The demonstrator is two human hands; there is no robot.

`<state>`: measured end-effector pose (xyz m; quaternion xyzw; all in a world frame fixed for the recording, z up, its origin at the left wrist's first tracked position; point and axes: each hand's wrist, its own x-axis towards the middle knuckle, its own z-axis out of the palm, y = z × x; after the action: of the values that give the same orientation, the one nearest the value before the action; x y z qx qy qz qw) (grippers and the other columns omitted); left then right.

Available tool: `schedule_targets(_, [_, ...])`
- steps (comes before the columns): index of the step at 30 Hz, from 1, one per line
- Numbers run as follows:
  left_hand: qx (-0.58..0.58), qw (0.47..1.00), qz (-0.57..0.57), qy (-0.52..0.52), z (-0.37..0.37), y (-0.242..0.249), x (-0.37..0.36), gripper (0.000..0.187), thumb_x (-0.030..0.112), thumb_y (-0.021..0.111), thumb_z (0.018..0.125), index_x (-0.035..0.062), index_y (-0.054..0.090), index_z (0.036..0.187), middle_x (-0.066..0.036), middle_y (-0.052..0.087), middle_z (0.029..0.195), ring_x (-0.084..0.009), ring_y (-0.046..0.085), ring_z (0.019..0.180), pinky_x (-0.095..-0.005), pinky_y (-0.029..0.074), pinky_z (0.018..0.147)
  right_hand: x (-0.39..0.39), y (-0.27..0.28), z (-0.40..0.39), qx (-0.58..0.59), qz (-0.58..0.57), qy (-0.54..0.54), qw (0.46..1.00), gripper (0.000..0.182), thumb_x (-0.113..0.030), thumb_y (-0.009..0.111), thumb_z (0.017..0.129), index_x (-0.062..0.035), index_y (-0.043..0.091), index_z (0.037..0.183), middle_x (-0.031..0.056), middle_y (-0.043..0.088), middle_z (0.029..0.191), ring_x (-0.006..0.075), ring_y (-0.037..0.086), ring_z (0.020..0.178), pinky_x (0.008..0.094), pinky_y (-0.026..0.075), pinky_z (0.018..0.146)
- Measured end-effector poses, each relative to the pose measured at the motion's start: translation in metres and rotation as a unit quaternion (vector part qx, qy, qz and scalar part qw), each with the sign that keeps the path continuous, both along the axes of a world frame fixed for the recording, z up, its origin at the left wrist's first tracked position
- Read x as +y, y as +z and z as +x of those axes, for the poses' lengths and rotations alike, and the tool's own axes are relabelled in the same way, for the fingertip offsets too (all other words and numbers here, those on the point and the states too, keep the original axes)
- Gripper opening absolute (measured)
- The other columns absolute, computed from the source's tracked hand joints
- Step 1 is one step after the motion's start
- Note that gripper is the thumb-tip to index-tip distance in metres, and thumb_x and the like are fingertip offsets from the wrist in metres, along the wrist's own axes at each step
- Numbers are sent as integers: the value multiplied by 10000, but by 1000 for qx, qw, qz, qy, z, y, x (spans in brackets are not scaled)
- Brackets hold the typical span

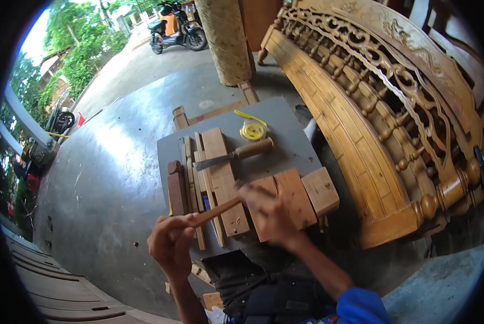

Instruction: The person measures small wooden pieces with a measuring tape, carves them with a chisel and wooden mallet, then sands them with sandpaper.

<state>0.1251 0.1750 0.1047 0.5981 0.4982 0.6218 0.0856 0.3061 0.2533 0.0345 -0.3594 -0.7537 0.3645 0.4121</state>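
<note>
My left hand (172, 237) is closed around one end of a narrow wooden strip (217, 211), which slants up to the right over the work table. My right hand (271, 213) is at the strip's far end, its fingers smeared by motion, above a reddish wooden block (298, 197). Left of that block lies a long, pale wooden block (220, 173). Across it rests a chisel (255, 148) with a wooden handle, its blade pointing left. Several thin wooden strips (201, 183) and a dark brown wooden piece (175, 186) lie alongside.
On the grey table top (290, 137) sits a clear and yellow tape measure (253, 130). A short wood block (321, 189) is at the right edge. To the right stands a carved wooden bench (355, 151). A pillar (226, 43) and a parked motorbike (177, 29) are farther back.
</note>
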Motion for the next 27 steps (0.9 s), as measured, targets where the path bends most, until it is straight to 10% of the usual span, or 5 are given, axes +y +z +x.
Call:
schedule_targets(3, [-2,998,-53,14,6,5,0,148,1,648,745,-17,573,872,-114,629,752,-161,600,687,-255,457,638,-22,17,-8,53,111,46,991,448,-36,504,807,-74,485,1253,159,493,1257,303,487,1150,342,422,950])
schedule_targets(8, [35,999,1,-11,7,12,16,247,39,690,733,-14,597,955,-111,640,767,-127,604,693,-241,465,625,-3,33,-10,3,-80,-32,996,520,55,427,737,-41,487,1244,158,542,1191,348,461,1165,408,333,1004])
schedule_targets(11, [-38,998,34,35,35,10,16,307,75,727,712,-4,619,988,-92,626,755,-127,572,641,-253,459,563,-19,35,-24,75,125,16,989,518,58,463,763,-67,465,1266,164,513,1215,352,443,1172,424,338,992])
schedule_targets(14, [122,992,23,8,19,18,15,279,63,723,710,-3,627,963,-100,628,780,-147,582,642,-246,456,558,15,-30,-17,-23,47,-53,997,535,65,473,738,-52,462,1259,180,514,1202,343,415,1194,398,273,1035])
schedule_targets(27, [139,986,20,-88,17,28,27,257,68,715,719,7,622,951,-71,644,809,-147,587,635,-260,485,548,-13,11,-19,60,-85,25,994,660,90,380,607,-39,432,1253,148,421,1283,311,354,1236,384,249,1054])
